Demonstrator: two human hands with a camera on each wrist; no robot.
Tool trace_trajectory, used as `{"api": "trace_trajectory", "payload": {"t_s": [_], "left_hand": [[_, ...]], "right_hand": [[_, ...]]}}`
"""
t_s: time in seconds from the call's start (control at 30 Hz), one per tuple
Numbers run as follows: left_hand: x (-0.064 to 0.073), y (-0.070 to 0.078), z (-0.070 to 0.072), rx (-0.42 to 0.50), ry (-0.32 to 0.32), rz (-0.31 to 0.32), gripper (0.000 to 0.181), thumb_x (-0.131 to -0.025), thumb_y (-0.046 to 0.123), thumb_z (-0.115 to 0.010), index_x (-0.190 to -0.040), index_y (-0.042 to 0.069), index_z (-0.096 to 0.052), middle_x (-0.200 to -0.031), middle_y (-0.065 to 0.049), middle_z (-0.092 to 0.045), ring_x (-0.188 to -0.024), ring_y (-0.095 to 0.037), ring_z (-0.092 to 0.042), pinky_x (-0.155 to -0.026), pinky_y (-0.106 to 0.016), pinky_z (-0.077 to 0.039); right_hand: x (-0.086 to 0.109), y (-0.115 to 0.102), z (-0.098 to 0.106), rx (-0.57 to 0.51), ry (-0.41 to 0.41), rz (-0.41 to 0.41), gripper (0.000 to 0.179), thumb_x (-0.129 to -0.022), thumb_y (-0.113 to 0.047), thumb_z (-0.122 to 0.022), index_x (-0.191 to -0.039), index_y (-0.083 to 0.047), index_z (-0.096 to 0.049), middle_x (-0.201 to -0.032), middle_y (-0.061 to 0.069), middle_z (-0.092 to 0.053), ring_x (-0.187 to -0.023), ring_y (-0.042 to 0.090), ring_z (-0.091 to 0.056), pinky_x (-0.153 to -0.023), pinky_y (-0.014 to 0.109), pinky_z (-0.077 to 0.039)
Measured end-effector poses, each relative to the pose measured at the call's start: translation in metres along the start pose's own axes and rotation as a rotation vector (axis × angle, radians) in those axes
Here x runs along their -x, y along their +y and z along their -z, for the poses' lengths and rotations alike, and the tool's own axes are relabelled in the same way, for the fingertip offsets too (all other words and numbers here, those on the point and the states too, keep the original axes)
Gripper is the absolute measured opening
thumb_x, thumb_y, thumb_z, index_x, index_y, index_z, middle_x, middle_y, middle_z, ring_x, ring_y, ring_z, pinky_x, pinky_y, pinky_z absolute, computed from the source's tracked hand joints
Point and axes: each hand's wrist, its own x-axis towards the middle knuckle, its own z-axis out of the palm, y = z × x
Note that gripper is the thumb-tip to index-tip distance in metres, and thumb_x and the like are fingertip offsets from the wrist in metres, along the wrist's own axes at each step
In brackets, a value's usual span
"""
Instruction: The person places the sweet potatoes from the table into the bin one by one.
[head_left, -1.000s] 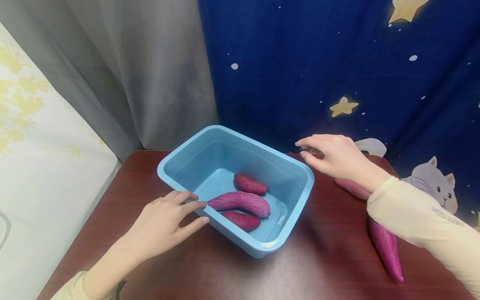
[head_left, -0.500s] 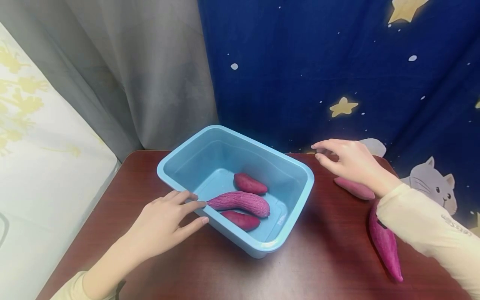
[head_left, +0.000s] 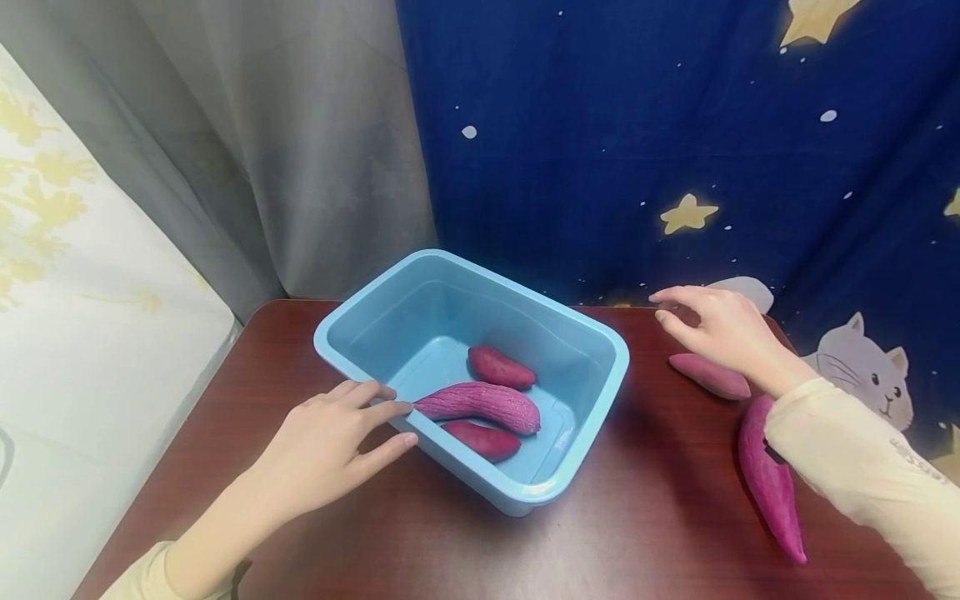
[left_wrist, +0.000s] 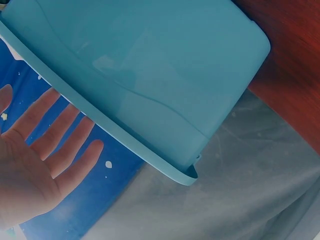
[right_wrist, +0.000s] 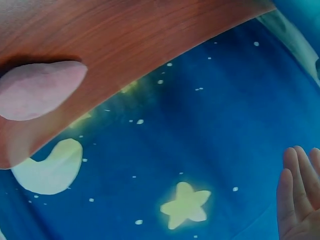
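A light blue plastic tub (head_left: 517, 492) stands on the table. In it lie two small dark red sweet potatoes (head_left: 501, 368) and a longer, curved purple one (head_left: 480, 404). My left hand (head_left: 330, 442) touches the tub's near left rim with its fingertips, fingers extended; the left wrist view shows the fingers (left_wrist: 75, 137) spread by the rim. My right hand (head_left: 723, 329) hovers with nothing in it over the table's far right. Just below it lies a pinkish sweet potato (head_left: 709, 375), and nearer, partly behind the sleeve, a long magenta sweet potato (head_left: 768, 483).
The dark red-brown wooden table (head_left: 622, 533) has its far edge against a blue star-patterned curtain (head_left: 540, 167) and a grey curtain (head_left: 337, 167). A white surface with yellow flower prints (head_left: 90, 350) borders it on the left.
My right hand has moved right and slightly downward, away from the tub, uncovering more of the sweet potatoes on the right. The left hand and the tub have stayed put.
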Motion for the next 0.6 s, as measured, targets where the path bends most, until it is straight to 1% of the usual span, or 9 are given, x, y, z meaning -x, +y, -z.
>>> {"api": "trace_trajectory", "payload": {"t_s": [0.2,0.33,0.47,0.6], "left_hand": [[0.000,0.001,0.001,0.005,-0.007,0.000,0.034,-0.079,0.044,-0.061,-0.101,0.020,-0.067,-0.093,0.003,-0.057,-0.080,-0.014,-0.055,-0.060,-0.031,-0.048],[0.000,0.002,0.002,0.005,-0.008,0.000,0.034,-0.079,0.044,-0.061,-0.101,0.019,-0.067,-0.093,0.002,-0.057,-0.080,-0.014,-0.055,-0.061,-0.031,-0.048],[0.000,0.002,0.001,0.004,-0.010,0.000,0.034,-0.078,0.044,-0.062,-0.101,0.019,-0.067,-0.093,0.002,-0.057,-0.080,-0.014,-0.055,-0.061,-0.031,-0.048],[0.001,0.002,0.001,0.002,-0.008,0.000,0.034,-0.078,0.044,-0.062,-0.101,0.019,-0.067,-0.093,0.003,-0.057,-0.080,-0.014,-0.055,-0.060,-0.031,-0.048]], "right_hand": [[0.006,0.011,-0.006,0.005,0.019,-0.017,0.019,-0.081,-0.017,-0.059,-0.099,-0.012,-0.065,-0.090,0.005,-0.064,-0.074,0.021,-0.057,-0.066,0.041,-0.042],[0.010,0.018,-0.010,0.001,0.022,-0.041,0.019,-0.081,-0.017,-0.059,-0.098,-0.012,-0.065,-0.089,0.007,-0.063,-0.077,0.023,-0.057,-0.068,0.042,-0.041],[0.016,0.026,-0.013,-0.005,-0.003,-0.095,0.020,-0.082,-0.019,-0.059,-0.099,-0.010,-0.065,-0.092,0.009,-0.063,-0.081,0.026,-0.057,-0.070,0.045,-0.041],[0.022,0.033,-0.018,0.006,-0.045,-0.158,0.023,-0.083,-0.023,-0.056,-0.102,-0.010,-0.064,-0.094,0.011,-0.062,-0.081,0.029,-0.057,-0.068,0.047,-0.041]]}}
